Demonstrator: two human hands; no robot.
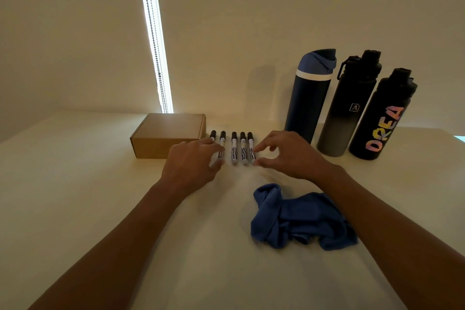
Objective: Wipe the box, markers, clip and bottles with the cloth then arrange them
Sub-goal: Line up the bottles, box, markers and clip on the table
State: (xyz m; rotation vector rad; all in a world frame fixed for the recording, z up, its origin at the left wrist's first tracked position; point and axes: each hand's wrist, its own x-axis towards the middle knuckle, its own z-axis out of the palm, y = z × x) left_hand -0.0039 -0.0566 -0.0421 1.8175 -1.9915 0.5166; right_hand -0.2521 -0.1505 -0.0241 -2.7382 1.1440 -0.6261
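Observation:
Several black-capped markers (234, 148) lie side by side, caps pointing away, just right of a closed cardboard box (166, 134). My left hand (192, 162) lies over the two leftmost markers, fingertips touching them. At the row's right end my right hand (289, 155) hovers, its curved thumb and forefinger bracketing the last marker. Three bottles stand at the back right: a navy one with a white band (308, 100), a black-to-grey one (344, 113) and a black one with colourful letters (377, 123). The blue cloth (299, 219) lies crumpled on the table under my right forearm. No clip is visible.
The pale table (100, 196) runs up to a wall behind. A bright window slit with a bead chain (156, 40) hangs above the box.

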